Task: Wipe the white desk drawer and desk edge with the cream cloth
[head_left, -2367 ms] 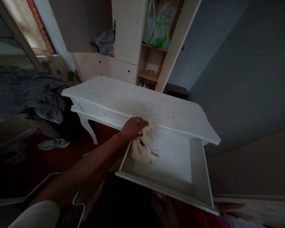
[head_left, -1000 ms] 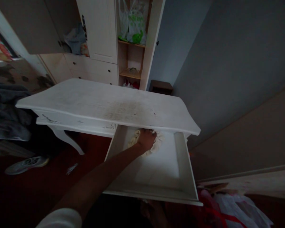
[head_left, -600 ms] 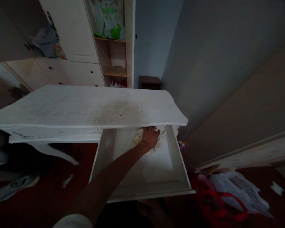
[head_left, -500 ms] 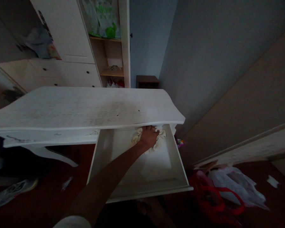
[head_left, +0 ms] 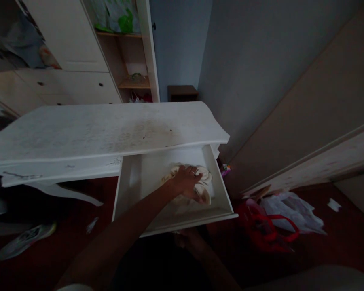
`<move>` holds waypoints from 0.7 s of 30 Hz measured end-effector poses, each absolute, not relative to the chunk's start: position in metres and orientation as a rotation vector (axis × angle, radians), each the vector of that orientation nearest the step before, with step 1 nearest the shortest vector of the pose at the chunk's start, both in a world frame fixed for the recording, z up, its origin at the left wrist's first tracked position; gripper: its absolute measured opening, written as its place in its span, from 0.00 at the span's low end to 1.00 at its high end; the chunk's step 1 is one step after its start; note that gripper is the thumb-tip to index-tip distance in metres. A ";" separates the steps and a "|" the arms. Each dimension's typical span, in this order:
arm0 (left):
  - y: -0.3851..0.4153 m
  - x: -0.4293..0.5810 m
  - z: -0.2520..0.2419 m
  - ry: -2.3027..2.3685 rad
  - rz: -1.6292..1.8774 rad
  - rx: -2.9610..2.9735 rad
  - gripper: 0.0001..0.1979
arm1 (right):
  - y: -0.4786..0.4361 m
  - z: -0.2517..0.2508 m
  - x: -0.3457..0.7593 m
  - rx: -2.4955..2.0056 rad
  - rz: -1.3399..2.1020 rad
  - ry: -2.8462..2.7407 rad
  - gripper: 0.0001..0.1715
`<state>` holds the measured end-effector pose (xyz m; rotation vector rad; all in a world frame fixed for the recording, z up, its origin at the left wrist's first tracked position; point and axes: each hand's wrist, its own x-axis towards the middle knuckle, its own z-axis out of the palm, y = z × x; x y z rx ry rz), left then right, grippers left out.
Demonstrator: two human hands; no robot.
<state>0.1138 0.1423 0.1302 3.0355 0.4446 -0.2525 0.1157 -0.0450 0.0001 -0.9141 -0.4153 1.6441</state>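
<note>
My left hand (head_left: pixel 186 182) presses down on a crumpled cream cloth (head_left: pixel 204 184) inside a pulled-out white drawer (head_left: pixel 151 202), its fingers curved over the fabric. Part of the cloth is hidden under the palm. Beneath the drawer's front panel is my right hand (head_left: pixel 186 238), dim and partly covered, with its fingers against the lower edge. The drawer belongs to a white table (head_left: pixel 87 125) whose top carries dark smudges.
A white cabinet (head_left: pixel 79 87) with open shelves stands behind the table. On the red floor at right lie a red bag (head_left: pixel 261 226) and a white plastic bag (head_left: pixel 291 210). A shoe (head_left: pixel 27 240) is at lower left. A wall (head_left: pixel 261 81) runs along the right.
My left hand has drawn the cloth from the back of the drawer toward its front. My right hand stays under the drawer front. The view has shifted slightly.
</note>
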 end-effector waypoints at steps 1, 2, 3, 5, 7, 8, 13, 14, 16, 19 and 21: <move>0.140 0.110 0.129 0.419 -0.257 3.043 0.50 | -0.045 0.002 0.116 -0.914 1.642 -0.418 0.23; 0.137 0.106 0.127 0.396 -0.243 3.049 0.50 | -0.045 0.004 0.115 -0.913 1.638 -0.428 0.23; 0.134 0.103 0.125 0.378 -0.216 3.052 0.49 | -0.045 0.006 0.115 -0.909 1.636 -0.443 0.22; 0.128 0.098 0.121 0.370 -0.142 3.050 0.46 | -0.044 0.009 0.115 -0.897 1.625 -0.459 0.22; 0.120 0.097 0.119 0.406 -0.085 3.042 0.46 | -0.044 0.010 0.114 -0.895 1.615 -0.462 0.22; 0.117 0.098 0.119 0.433 -0.068 3.037 0.46 | -0.044 0.010 0.114 -0.900 1.610 -0.462 0.23; 0.101 0.112 0.116 0.586 -0.010 3.029 0.44 | -0.043 0.010 0.115 -0.907 1.607 -0.495 0.24; 0.098 0.116 0.115 0.627 0.000 3.027 0.45 | -0.043 0.011 0.115 -0.901 1.608 -0.494 0.24; 0.093 0.124 0.113 0.711 0.013 3.019 0.48 | -0.043 0.012 0.115 -0.886 1.613 -0.482 0.24; 0.087 0.137 0.107 0.790 -0.001 3.012 0.51 | -0.043 0.014 0.115 -0.866 1.612 -0.449 0.23; 0.085 0.144 0.103 0.813 -0.019 3.015 0.52 | -0.043 0.012 0.115 -0.860 1.612 -0.432 0.22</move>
